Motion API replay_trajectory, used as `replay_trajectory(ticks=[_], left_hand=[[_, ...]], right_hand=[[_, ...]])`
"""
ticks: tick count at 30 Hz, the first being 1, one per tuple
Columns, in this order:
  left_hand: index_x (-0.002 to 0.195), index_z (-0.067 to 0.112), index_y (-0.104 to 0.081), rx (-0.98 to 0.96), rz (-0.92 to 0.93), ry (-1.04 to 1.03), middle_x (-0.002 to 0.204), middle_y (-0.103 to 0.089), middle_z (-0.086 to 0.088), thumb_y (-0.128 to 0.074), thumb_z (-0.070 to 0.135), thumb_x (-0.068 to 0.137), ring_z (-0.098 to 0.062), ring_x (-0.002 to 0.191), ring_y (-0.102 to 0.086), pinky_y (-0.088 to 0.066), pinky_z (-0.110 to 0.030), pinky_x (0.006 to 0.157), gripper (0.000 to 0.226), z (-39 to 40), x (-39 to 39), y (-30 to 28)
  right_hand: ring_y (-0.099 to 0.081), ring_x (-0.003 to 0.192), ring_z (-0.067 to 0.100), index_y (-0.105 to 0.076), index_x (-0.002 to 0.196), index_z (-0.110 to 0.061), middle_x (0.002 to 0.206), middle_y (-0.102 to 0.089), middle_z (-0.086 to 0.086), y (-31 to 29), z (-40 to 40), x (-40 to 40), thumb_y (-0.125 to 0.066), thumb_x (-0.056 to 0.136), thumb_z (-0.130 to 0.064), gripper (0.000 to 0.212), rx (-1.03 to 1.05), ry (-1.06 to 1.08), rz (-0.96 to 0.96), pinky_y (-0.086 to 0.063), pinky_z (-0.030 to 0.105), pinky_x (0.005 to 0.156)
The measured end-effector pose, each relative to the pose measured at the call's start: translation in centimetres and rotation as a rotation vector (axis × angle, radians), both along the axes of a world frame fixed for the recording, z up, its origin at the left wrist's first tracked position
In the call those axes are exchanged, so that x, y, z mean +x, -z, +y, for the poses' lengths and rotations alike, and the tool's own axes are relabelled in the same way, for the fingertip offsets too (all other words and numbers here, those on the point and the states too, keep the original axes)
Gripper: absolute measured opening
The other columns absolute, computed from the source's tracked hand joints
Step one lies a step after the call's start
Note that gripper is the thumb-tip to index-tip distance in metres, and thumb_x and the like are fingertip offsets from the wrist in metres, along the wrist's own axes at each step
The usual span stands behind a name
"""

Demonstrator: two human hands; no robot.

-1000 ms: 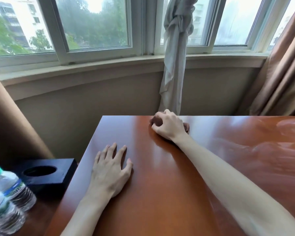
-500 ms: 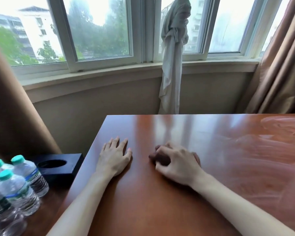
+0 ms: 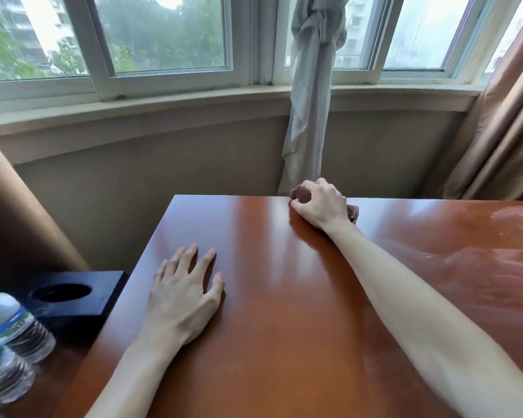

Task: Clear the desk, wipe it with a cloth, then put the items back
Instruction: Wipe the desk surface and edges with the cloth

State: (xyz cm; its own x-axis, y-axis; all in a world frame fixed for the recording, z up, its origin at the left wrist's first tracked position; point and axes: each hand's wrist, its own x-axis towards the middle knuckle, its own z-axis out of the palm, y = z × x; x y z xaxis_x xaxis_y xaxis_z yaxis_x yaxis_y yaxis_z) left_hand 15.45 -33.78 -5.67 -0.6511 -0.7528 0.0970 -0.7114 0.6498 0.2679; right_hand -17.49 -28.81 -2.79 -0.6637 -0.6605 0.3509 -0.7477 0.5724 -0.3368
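Your right hand [image 3: 320,203] is at the far edge of the desk [image 3: 284,312], with the arm stretched out. Its fingers are curled around a small brown cloth [image 3: 353,212], which is bunched under the palm and lies on the wood; a bit of it shows on each side of the hand. Your left hand [image 3: 183,294] lies flat on the desk near the left edge, fingers straight and spread, holding nothing. On the lower surface to the left you have a black box [image 3: 79,300] with a round hole and some water bottles [image 3: 9,333] beside it.
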Motion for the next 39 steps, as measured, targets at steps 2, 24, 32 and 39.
replay_trajectory(ticks=[2, 24, 32, 39], left_hand=[[0.157, 0.039, -0.023, 0.011, 0.002, 0.002, 0.167, -0.016, 0.004, -0.024, 0.057, 0.098, -0.018, 0.154, -0.008, -0.009, -0.039, 0.124, 0.061, 0.2, 0.0, -0.1], [0.151, 0.040, -0.036, -0.012, 0.041, 0.000, 0.163, -0.027, 0.005, -0.021, 0.055, 0.095, -0.018, 0.151, -0.017, -0.013, -0.038, 0.124, 0.059, -0.7, -0.3, 0.9], [0.151, 0.042, -0.035, -0.022, 0.033, -0.018, 0.163, -0.026, 0.007, -0.003, 0.063, 0.082, -0.016, 0.151, -0.019, -0.017, -0.037, 0.123, 0.080, -0.4, -0.4, 0.7], [0.154, 0.031, -0.034, -0.033, -0.024, 0.007, 0.160, -0.031, -0.002, -0.024, 0.045, 0.103, -0.022, 0.149, -0.022, -0.019, -0.040, 0.120, 0.054, 0.4, -0.4, -0.3]], right_hand=[[-0.060, 0.100, 0.032, -0.066, 0.100, -0.030, 0.098, -0.053, 0.001, -0.1, 2.9, 3.1, -0.058, 0.079, -0.056, 0.035, 0.027, -0.049, -0.016, -0.049, 0.040, 0.079], [-0.065, 0.094, 0.029, -0.072, 0.100, -0.036, 0.095, -0.060, -0.003, 0.4, 4.6, 2.6, -0.057, 0.071, -0.061, 0.041, -0.013, 0.023, -0.044, -0.049, 0.035, 0.076], [-0.063, 0.096, 0.033, -0.072, 0.098, -0.031, 0.094, -0.055, 0.000, 0.5, -0.2, -2.8, -0.065, 0.078, -0.052, 0.030, -0.036, 0.110, -0.039, -0.046, 0.037, 0.077], [-0.059, 0.098, 0.026, -0.063, 0.098, -0.030, 0.100, -0.055, -0.005, 0.3, 10.3, 9.6, -0.059, 0.082, -0.057, 0.032, 0.022, -0.101, -0.030, -0.046, 0.037, 0.076]])
